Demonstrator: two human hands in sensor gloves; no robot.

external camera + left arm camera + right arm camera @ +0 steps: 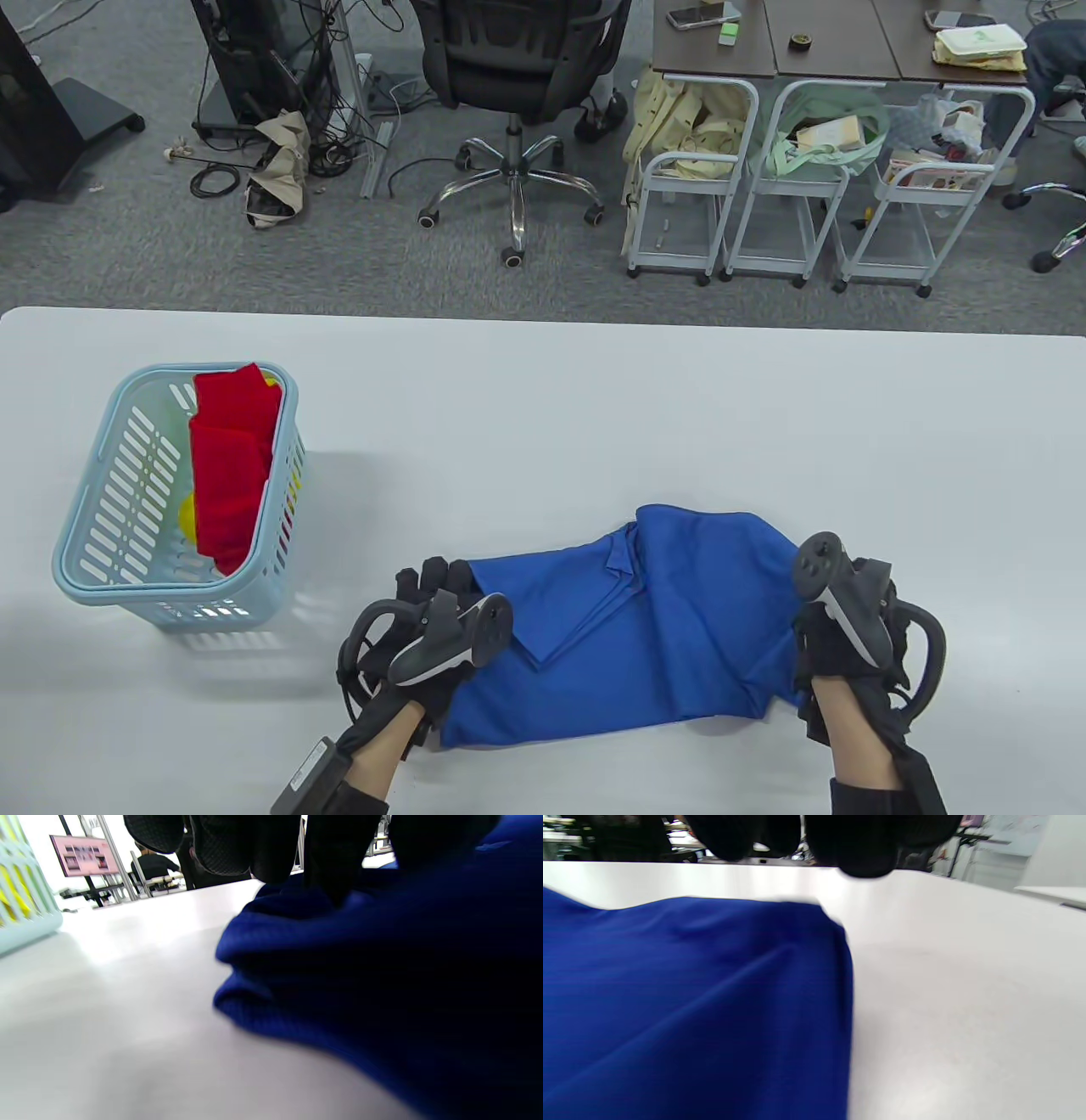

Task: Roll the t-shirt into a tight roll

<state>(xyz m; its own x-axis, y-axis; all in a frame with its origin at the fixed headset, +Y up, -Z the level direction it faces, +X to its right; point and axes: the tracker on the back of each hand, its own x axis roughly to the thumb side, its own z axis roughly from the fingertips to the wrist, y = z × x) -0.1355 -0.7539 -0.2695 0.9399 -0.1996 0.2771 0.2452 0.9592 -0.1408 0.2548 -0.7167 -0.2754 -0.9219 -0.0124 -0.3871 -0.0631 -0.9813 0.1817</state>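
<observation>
A blue t-shirt (645, 628) lies folded into a wide band near the front edge of the white table (594, 407). My left hand (437, 586) is at its left end. In the left wrist view its fingers (335, 870) dig into the bunched cloth (382, 984) and grip that edge. At the right end sits my right hand (819, 654), mostly hidden under its tracker. The right wrist view shows curled fingertips (865, 853) just past the shirt's edge (712, 1005). Whether they hold the cloth is hidden.
A light blue plastic basket (85, 586) stands at the left of the table with red cloth (233, 458) and something yellow inside. Its wall (21, 921) shows in the left wrist view. Beyond the table's far edge are an office chair (517, 76) and white carts (764, 212).
</observation>
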